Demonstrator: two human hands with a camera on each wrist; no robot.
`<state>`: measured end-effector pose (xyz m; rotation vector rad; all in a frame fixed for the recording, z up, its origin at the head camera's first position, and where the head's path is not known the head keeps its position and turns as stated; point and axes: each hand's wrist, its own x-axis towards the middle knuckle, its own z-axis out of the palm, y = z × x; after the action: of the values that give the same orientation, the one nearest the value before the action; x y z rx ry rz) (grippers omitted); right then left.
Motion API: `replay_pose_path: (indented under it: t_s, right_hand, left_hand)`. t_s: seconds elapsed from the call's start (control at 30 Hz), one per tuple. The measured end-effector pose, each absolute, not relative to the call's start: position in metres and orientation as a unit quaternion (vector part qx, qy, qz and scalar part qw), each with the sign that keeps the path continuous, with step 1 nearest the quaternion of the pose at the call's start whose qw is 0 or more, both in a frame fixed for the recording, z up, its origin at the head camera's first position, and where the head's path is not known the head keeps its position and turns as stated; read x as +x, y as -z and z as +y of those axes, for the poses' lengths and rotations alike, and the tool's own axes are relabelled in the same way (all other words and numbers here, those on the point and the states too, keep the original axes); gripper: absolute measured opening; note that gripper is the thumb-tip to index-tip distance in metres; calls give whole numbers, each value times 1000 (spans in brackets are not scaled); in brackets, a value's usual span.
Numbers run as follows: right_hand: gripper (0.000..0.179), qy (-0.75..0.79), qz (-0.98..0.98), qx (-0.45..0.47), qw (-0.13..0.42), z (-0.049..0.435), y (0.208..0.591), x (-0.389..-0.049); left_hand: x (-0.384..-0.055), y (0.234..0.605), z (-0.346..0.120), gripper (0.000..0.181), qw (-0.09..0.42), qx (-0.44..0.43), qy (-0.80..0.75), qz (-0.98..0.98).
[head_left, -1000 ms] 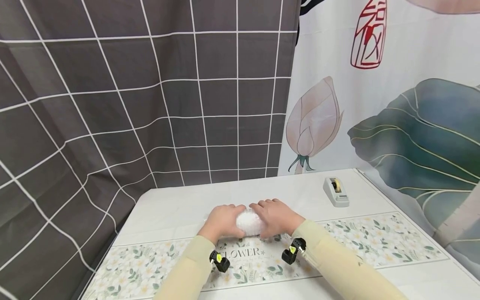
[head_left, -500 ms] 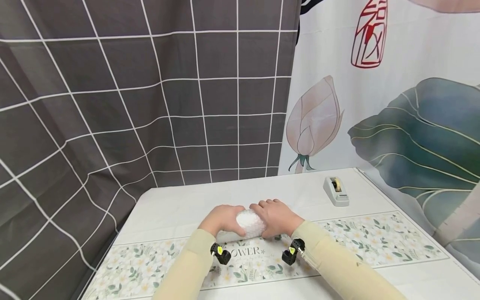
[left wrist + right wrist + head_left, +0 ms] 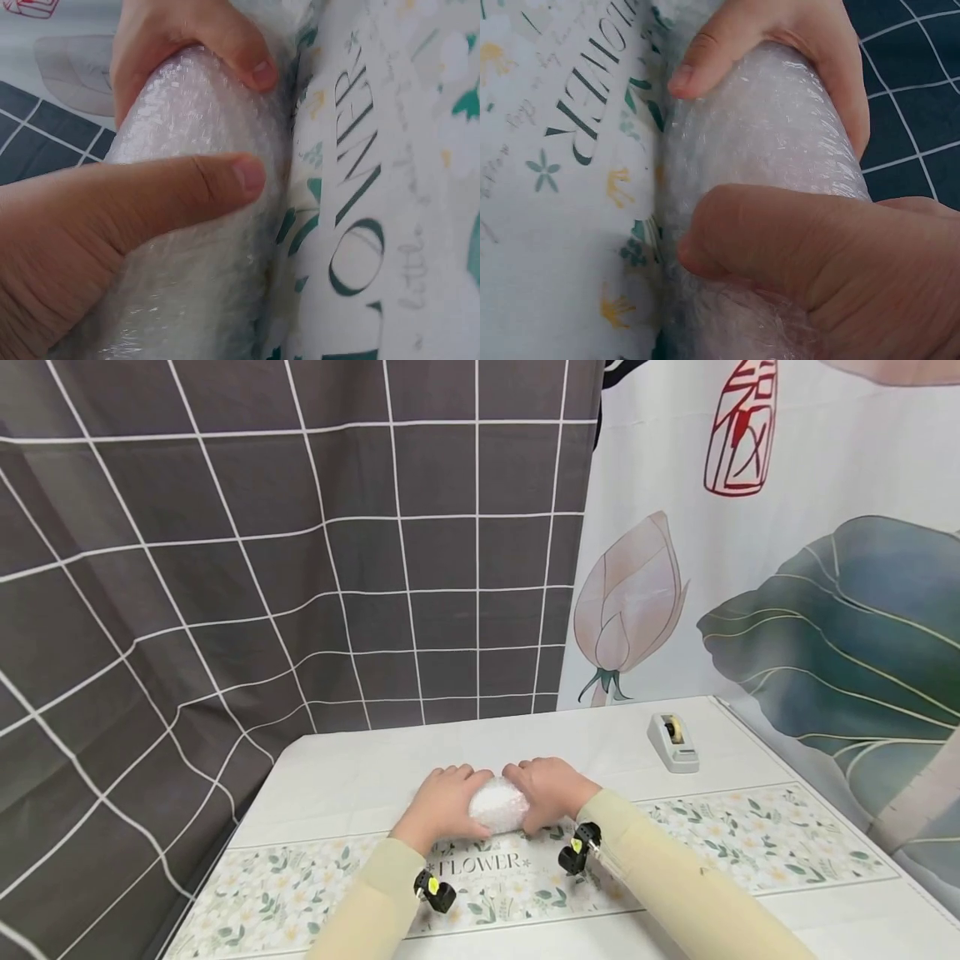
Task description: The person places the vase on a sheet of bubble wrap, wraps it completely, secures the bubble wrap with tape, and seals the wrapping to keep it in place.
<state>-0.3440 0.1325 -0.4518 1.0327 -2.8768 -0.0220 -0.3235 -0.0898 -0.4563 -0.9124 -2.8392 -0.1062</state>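
Observation:
A bundle wrapped in clear bubble wrap (image 3: 497,806) lies crosswise on the table, low in the middle of the head view. My left hand (image 3: 444,803) grips its left part, thumb on the near side and fingers over the top. From the other side my right hand (image 3: 550,791) holds the right part the same way. In the left wrist view the bubble wrap (image 3: 202,112) bulges between the two thumbs. Loose, crinkled wrap (image 3: 757,319) shows beyond the right thumb in the right wrist view. Whatever is inside the layers is hidden.
A grey tape dispenser (image 3: 672,743) with a yellowish roll stands at the back right of the table. The white tablecloth (image 3: 360,768) carries a floral band with the word FLOWER. Behind the table hang a dark checked curtain (image 3: 438,556) and a flower-printed one (image 3: 645,468).
Both hands keep hold of the bundle. The left hand slid slightly away and then back, its wrist now lower and farther left; more of the FLOWER print shows. The right wrist has shifted a little.

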Motion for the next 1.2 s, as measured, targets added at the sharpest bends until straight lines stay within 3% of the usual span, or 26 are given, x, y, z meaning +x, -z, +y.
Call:
replay_pose_path:
  t_s: [0.47, 0.73, 0.9, 1.2]
  right_hand:
    - [55, -78, -941, 310, -112, 133, 440, -359]
    - [60, -110, -936, 307, -133, 136, 442, -365]
    - [75, -114, -927, 345, -93, 144, 443, -361]
    - [90, -43, -926, 370, 65, 153, 447, -345]
  left_hand:
    - [-318, 467, -90, 95, 145, -267, 7, -953]
    - [-319, 473, -90, 92, 164, -270, -3, -949]
    - [-324, 474, -89, 82, 169, -283, 9, -944]
    - [-337, 466, -89, 75, 124, -285, 39, -950]
